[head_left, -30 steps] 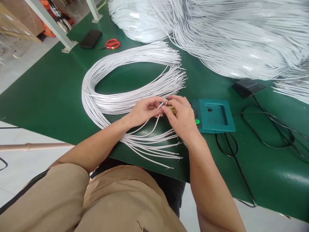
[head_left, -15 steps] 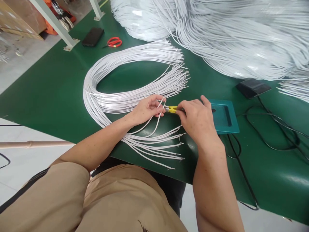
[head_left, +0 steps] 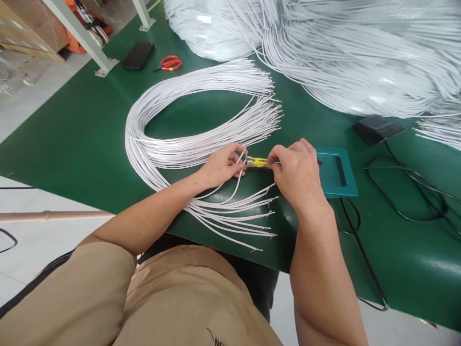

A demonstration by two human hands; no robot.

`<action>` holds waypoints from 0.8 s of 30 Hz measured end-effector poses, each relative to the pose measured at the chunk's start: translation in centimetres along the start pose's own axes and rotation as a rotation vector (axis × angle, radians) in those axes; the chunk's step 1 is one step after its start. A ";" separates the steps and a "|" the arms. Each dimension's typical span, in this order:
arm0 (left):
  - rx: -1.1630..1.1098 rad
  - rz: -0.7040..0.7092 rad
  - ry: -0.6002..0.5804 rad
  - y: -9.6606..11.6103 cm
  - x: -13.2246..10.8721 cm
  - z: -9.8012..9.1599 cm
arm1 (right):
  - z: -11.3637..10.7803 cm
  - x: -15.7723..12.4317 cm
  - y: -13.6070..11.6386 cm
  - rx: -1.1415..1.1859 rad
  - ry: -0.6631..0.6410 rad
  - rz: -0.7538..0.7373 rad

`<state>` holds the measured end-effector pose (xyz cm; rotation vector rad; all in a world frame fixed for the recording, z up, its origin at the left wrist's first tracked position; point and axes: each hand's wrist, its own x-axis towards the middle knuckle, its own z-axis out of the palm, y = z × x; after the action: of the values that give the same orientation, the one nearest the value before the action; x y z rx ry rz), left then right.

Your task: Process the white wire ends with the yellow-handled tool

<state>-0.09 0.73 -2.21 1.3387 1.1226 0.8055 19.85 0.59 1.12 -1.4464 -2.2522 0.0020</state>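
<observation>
Yellow tool (head_left: 257, 162): between the two hands, above the near part of the green table (head_left: 72, 144), lying roughly level. Metal end points toward the left hand (head_left: 224, 166); yellow end toward the right hand (head_left: 298, 174).

Right hand: grasping the yellow end with thumb and fingertips, palm turned down. Left hand: thumb and fingers pinched on two white wires (head_left: 237, 184), tips projecting just past the fingers, beside the tool's metal end. Whether the metal end actually touches a wire tip is hard to make out at this scale.

Below the hands: loose fan of white wires (head_left: 230, 218), stripped-looking ends spread toward the right, near the table's front edge. The pinched wires run back to this group.

Beyond the left hand: coiled bundle (head_left: 134, 127) of white wires, bent in a wide U, both sets of ends facing right. Right of the right hand and partly covered by it: teal tray (head_left: 352, 180) with a recessed top.

Farther out: black pad (head_left: 379, 129) with a dark cable; large pile of white wires (head_left: 353, 57) along the far side; red-handled scissors (head_left: 170, 62) beside a flat black object (head_left: 138, 55); pale metal post (head_left: 81, 38) at far left, standing on the table.
</observation>
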 end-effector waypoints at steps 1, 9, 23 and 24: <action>0.005 -0.001 -0.002 0.0 0.0 0.0 | 0.0 0.0 0.0 -0.009 -0.008 0.007; -0.057 -0.031 -0.028 0.2 0.0 0.1 | -0.9 -0.7 0.7 -0.136 0.150 0.069; -0.183 -0.058 -0.019 1.0 -0.1 -1.4 | -1.1 -0.4 -2.7 0.151 0.094 -0.081; -0.204 -0.050 -0.025 0.9 -0.1 -1.5 | -0.8 -0.4 -3.7 0.216 -0.019 -0.213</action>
<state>-1.37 1.25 -1.10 1.1438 1.0217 0.8407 17.13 -1.62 2.61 -1.0963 -2.3295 0.1864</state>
